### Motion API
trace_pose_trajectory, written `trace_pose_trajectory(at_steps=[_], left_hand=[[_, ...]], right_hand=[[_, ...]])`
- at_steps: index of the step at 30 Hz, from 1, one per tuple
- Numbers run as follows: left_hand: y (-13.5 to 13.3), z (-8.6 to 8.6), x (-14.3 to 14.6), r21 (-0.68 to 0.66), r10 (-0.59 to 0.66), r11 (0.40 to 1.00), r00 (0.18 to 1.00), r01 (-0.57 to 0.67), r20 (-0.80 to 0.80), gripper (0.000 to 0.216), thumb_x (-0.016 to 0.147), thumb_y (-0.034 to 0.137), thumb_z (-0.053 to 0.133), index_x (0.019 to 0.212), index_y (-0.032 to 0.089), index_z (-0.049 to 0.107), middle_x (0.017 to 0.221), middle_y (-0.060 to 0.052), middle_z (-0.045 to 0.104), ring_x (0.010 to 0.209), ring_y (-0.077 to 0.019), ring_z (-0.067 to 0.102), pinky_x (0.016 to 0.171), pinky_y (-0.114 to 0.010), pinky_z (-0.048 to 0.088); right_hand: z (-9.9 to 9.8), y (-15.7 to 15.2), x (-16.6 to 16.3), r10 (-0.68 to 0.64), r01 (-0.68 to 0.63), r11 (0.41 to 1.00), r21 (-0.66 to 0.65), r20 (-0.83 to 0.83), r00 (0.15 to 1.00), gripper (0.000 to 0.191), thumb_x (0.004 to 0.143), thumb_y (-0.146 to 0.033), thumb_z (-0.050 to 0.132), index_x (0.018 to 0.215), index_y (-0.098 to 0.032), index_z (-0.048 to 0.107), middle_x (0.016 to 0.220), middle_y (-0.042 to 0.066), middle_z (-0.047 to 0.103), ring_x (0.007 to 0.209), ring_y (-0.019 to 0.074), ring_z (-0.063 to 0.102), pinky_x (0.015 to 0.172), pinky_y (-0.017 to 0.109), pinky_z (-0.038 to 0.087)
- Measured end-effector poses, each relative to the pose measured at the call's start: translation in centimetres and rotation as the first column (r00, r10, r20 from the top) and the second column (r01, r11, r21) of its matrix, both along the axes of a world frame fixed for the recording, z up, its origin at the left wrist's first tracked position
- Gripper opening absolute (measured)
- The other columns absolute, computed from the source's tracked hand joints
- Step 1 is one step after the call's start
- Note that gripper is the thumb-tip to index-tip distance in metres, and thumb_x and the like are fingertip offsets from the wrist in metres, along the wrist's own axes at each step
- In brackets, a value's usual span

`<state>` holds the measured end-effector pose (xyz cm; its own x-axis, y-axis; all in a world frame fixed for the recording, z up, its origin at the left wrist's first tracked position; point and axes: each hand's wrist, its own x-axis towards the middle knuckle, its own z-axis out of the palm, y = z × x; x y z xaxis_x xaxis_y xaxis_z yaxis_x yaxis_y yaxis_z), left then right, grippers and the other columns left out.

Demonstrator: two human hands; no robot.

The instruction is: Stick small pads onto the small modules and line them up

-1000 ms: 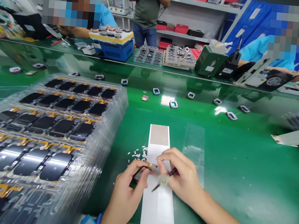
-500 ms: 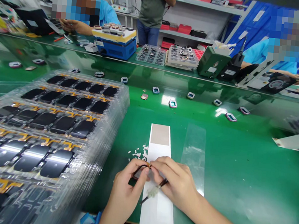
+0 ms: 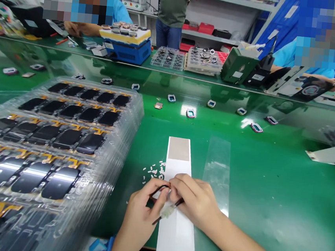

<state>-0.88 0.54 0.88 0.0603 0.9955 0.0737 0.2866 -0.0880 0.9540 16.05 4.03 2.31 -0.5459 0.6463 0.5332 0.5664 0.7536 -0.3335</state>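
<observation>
My left hand (image 3: 139, 213) is closed around a small dark-rimmed screen (image 3: 159, 188), held by its edges between thumb and fingers. At the screen's right end, the fingertips of my right hand (image 3: 197, 199) pinch together; what lies between them is hidden. Tucked in that same hand is a thin dark tool (image 3: 167, 210) with pale wrapping round its middle, its tip pointing down left. Both hands are above a white paper strip (image 3: 176, 239) with a grey-beige patch (image 3: 179, 149) at its far end. Small white scraps (image 3: 154, 171) lie left of the strip.
Stacked clear trays (image 3: 93, 159) of dark screens fill the left. A clear film (image 3: 218, 170) lies right of the strip. Small watch-like frames (image 3: 190, 113) line the back of the green table (image 3: 270, 198). Beyond are a blue box (image 3: 127, 50) and other people.
My right fingertips have shifted slightly over the screen's end, covering the orange bit seen there before. The wrapped tool has swung a little left and up. The camera view has tipped slightly.
</observation>
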Motion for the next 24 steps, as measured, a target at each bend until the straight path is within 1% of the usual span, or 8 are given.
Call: trace_pose_trajectory(at_steps=[3,5,8,12,15,19,21,24], left_hand=[[-0.1,0.3,0.1,0.015,-0.014,1.000,1.000,0.015,-0.014,0.010,0.095,0.022,0.055,0.091,0.020,0.064,0.076,0.000,0.069,0.066,-0.0143,0.064,0.060,-0.020,0.047],[-0.3,0.5,0.1,0.012,-0.062,0.998,0.998,0.062,-0.022,0.010,0.095,0.021,0.054,0.090,0.021,0.062,0.076,0.001,0.067,0.066,-0.0143,0.062,0.060,-0.021,0.045],[-0.7,0.8,0.1,-0.033,-0.180,0.983,0.984,0.180,0.016,0.009,0.096,0.020,0.050,0.094,0.022,0.059,0.082,-0.001,0.068,0.073,-0.0158,0.064,0.063,-0.022,0.046],[-1.0,1.2,0.1,-0.068,-0.284,0.955,0.955,0.290,0.083,0.008,0.098,0.021,0.046,0.094,0.022,0.052,0.085,-0.002,0.065,0.077,-0.0169,0.063,0.068,-0.025,0.045],[-1.0,1.2,0.0,-0.084,-0.321,0.938,0.933,0.337,0.162,0.012,0.101,0.025,0.045,0.090,0.022,0.049,0.074,0.001,0.059,0.069,-0.0153,0.058,0.063,-0.024,0.041],[-1.3,0.6,0.0,-0.137,-0.187,0.964,0.948,0.228,0.258,0.014,0.103,0.036,0.043,0.099,0.023,0.047,0.070,0.004,0.046,0.062,-0.0135,0.046,0.060,-0.025,0.037],[-1.4,0.1,0.0,-0.203,-0.108,0.962,0.939,0.181,0.326,0.018,0.104,0.042,0.041,0.103,0.024,0.043,0.074,0.004,0.046,0.063,-0.0132,0.045,0.060,-0.024,0.037],[-1.5,-0.3,0.1,-0.266,-0.048,0.949,0.914,0.167,0.402,0.026,0.103,0.050,0.040,0.100,0.025,0.039,0.073,0.005,0.042,0.062,-0.0117,0.042,0.056,-0.022,0.035]], right_hand=[[0.4,0.7,-0.1,-0.055,0.013,0.971,-0.238,-0.169,0.984,0.015,0.089,-0.009,0.053,0.088,-0.020,0.064,0.081,0.002,0.067,0.064,0.0123,0.062,0.054,0.022,0.047],[1.1,1.6,-0.3,-0.088,-0.017,0.908,-0.419,-0.231,0.969,0.019,0.081,-0.004,0.055,0.084,-0.020,0.065,0.079,0.001,0.067,0.066,0.0121,0.062,0.055,0.021,0.045],[2.1,3.1,-1.0,-0.085,-0.056,0.791,-0.609,-0.199,0.976,0.029,0.069,0.003,0.054,0.079,-0.020,0.068,0.079,0.000,0.068,0.068,0.0121,0.061,0.058,0.020,0.043],[1.6,4.7,-2.0,-0.107,-0.032,0.738,-0.674,-0.164,0.981,0.019,0.067,-0.001,0.061,0.062,-0.019,0.061,0.064,-0.004,0.060,0.060,0.0106,0.053,0.057,0.021,0.038],[0.7,5.1,-2.0,-0.199,0.015,0.727,-0.686,-0.189,0.962,0.026,0.070,-0.011,0.068,0.056,-0.019,0.049,0.054,-0.008,0.045,0.053,0.0090,0.041,0.052,0.021,0.031],[0.6,4.0,-1.1,-0.247,-0.048,0.668,-0.743,-0.282,0.927,0.023,0.083,-0.033,0.066,0.069,-0.019,0.055,0.060,-0.005,0.054,0.055,0.0099,0.048,0.052,0.022,0.037],[1.0,3.0,-0.7,-0.224,-0.158,0.586,-0.795,-0.347,0.911,0.030,0.085,-0.045,0.066,0.074,-0.018,0.062,0.063,-0.002,0.060,0.055,0.0104,0.052,0.052,0.022,0.041],[1.4,1.8,-0.3,-0.234,-0.321,0.414,-0.852,-0.441,0.867,0.040,0.082,-0.054,0.070,0.072,-0.016,0.067,0.060,-0.001,0.061,0.053,0.0097,0.051,0.053,0.023,0.041]])
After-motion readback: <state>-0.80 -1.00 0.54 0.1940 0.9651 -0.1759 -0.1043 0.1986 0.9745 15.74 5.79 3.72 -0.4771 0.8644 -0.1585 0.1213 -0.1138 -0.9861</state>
